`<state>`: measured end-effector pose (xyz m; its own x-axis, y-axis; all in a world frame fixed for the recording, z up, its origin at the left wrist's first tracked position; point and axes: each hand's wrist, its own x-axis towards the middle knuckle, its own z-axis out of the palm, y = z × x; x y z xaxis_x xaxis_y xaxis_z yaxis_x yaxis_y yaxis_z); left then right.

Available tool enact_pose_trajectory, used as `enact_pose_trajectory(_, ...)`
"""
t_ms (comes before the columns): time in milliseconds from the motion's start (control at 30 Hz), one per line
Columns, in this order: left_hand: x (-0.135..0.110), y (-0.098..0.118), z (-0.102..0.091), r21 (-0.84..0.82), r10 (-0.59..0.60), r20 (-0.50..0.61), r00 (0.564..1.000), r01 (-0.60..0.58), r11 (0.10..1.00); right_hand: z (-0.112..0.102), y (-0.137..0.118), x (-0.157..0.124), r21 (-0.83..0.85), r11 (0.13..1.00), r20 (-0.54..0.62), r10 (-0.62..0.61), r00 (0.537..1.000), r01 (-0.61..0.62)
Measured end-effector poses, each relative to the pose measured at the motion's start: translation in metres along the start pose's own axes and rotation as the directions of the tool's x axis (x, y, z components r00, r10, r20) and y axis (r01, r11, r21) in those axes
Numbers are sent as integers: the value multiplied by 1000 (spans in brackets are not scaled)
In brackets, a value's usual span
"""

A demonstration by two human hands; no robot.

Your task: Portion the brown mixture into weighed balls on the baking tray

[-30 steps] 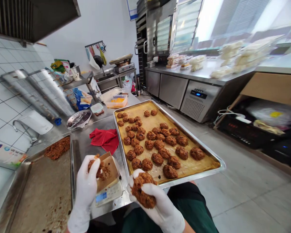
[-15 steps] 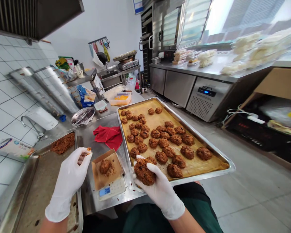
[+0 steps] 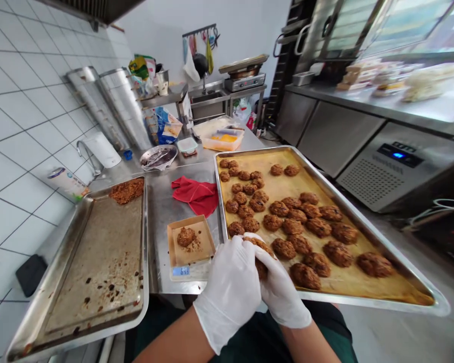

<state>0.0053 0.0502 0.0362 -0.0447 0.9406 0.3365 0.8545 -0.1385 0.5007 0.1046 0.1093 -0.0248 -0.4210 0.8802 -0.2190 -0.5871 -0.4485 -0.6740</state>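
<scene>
Head view, the only one. Both hands are gloved in white and are brought together at the near left corner of the lined baking tray [image 3: 363, 301]. The left hand [image 3: 230, 287] is curled over from the left and the right hand [image 3: 282, 297] from below and right. The fingers of both are closed into a cup around one dough lump [image 3: 263, 248], of which only a brown strip is seen between the gloves. A two-handed cupped hold of this kind is judged suited to a soft, crumbly mass that would break apart under a fingertip pinch. The lump is held just over the tray's near edge, beside the shaped pieces [image 3: 298, 222], which are laid in loose rows on the liner, some apart and some touching. The liner is judged to be there to keep them from sticking. A scale [image 3: 196, 272] is set on the steel counter between the two trays, within reach of either hand. Its display is lit, but the digits cannot be read with certainty. On it a paper tray [image 3: 202, 249] is placed, probably to keep the pan clean, and a small dough piece [image 3: 185, 236] with crumbs is left in it. To the left an unlined tray [image 3: 98, 262] is seen, smeared and crumbed, with a dough heap [image 3: 126, 190] at its far corner. A red cloth [image 3: 196, 194] is left crumpled behind the scale.
</scene>
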Motion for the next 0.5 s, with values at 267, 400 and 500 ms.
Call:
enact_pose_trajectory(267, -4, -8, -44, -405, 75, 34, 997, -55, 913, -5, -2, -4, -3, 998, -32, 59, 998, -59)
enact_pose_trajectory(400, 2, -55, -72, -272, -84, -103, 991, 53, 961, -1, -5, -3, 77, 992, -41, 105, 994, -102)
enact_pose_trajectory(500, 4, -108, -90, -52, -221, -181, 958, 215, 975, 0, -8, -3, 204, 965, -44, 177, 983, -164)
